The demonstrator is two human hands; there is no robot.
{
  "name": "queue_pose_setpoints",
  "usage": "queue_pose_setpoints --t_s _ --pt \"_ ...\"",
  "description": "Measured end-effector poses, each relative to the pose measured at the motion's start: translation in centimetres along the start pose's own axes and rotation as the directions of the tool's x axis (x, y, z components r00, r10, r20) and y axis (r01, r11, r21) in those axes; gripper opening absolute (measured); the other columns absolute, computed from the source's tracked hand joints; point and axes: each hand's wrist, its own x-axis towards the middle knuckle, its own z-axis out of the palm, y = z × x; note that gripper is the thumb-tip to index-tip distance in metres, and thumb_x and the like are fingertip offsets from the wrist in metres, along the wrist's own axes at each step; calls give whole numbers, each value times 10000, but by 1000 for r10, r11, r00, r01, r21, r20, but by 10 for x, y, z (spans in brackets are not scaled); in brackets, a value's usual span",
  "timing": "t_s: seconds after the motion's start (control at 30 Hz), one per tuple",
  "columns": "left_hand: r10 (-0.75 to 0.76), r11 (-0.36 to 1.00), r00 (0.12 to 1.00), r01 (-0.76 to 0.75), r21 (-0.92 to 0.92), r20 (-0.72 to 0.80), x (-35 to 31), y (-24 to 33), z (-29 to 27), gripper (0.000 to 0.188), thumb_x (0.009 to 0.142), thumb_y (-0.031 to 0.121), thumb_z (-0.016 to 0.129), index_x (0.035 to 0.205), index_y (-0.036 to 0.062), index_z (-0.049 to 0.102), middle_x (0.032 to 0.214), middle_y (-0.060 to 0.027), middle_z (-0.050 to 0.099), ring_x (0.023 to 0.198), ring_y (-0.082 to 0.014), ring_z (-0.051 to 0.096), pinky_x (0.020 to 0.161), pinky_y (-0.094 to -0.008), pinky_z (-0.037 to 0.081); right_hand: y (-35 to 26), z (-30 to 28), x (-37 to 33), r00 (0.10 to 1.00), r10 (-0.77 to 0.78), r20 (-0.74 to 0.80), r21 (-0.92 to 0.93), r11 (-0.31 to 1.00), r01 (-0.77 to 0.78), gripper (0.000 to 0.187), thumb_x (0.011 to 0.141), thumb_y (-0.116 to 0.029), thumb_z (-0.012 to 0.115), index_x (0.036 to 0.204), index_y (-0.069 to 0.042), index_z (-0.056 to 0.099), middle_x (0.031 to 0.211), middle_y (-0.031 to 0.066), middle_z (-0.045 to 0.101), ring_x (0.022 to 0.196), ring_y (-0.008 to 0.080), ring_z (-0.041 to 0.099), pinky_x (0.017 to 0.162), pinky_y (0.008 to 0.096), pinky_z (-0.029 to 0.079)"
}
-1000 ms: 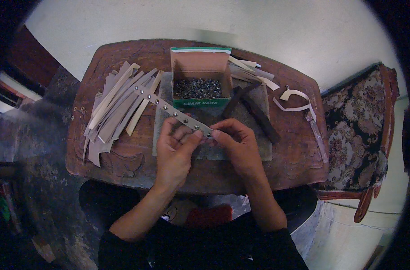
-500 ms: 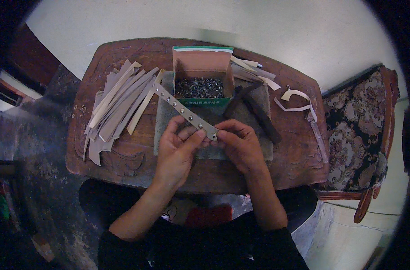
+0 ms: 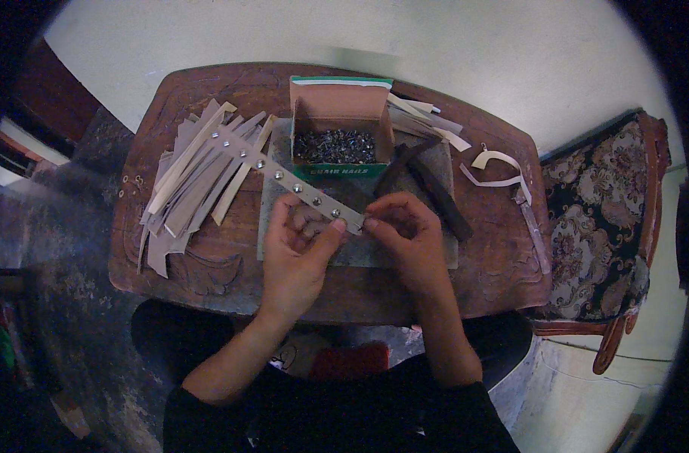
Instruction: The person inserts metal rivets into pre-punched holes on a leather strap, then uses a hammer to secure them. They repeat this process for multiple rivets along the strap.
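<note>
My left hand (image 3: 295, 260) grips a pale grey-beige strip (image 3: 286, 181) between thumb and fingers near its lower right end. Round, shiny silver studs sit in a row along this strip, which slants up and left over the pile of strips. At the lower right end, the thumb and forefinger of my right hand (image 3: 409, 241) are pinched together. Whatever small thing they may hold is too small to make out. Just beyond my hands stands an open cardboard box (image 3: 337, 109) with green edges, holding many small dark and silver nails (image 3: 335, 147).
Loose beige strips (image 3: 201, 177) lie heaped at the left, with more strips (image 3: 429, 124) behind the box. A dark hammer-shaped tool (image 3: 439, 195) rests on a grey slab (image 3: 444, 253). Farther right are a curled pale strip (image 3: 507, 157) and a slim translucent object (image 3: 539, 238) on the carved wooden table (image 3: 495, 264).
The studded strip has slid or swung further up and left, so more of its far end shows over the pile. Both hands stay at its near end.
</note>
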Motion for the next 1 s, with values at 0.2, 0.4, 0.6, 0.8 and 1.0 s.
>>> queue_pose_setpoints --t_s 0.2,0.4,0.6,0.8,1.0 --pt "-3 999 1000 3 46 -6 1 2 -1 356 848 -39 606 1138 25 409 962 -84 597 907 -135 605 756 -244 508 -20 3 -8 928 -359 102 -464 808 364 154 756 -16 685 906 -19 652 897 91 646 838 205 645 754 302 505" --pt "35 989 998 -42 139 54 -2 1 1 416 826 -69 603 1168 29 387 1016 -91 580 946 -146 596 781 -249 497 -17 0 -8 951 -280 131 -412 857 309 130 776 -23 669 898 -17 623 893 107 606 871 240 607 775 323 476" --pt "75 976 996 -81 200 41 -5 -2 2 431 827 -71 597 1187 27 381 1041 -89 565 971 -149 587 810 -265 493 -18 2 -9 958 -226 179 -418 864 282 132 812 -39 637 931 -15 584 905 106 567 854 245 592 777 321 463" --pt "71 970 997 -76 231 32 -3 2 2 435 830 -71 595 1193 38 382 1054 -85 563 980 -145 581 811 -260 494 -13 2 -10 977 -152 149 -351 916 196 123 841 -58 623 948 -17 579 908 94 574 871 210 589 794 306 456" --pt "44 984 999 -47 170 20 -2 1 1 439 834 -67 600 1196 40 377 1050 -91 577 961 -144 596 800 -254 500 -15 2 -11 989 -56 134 -259 962 90 130 869 -83 615 975 -25 568 946 60 600 933 152 579 825 289 454"
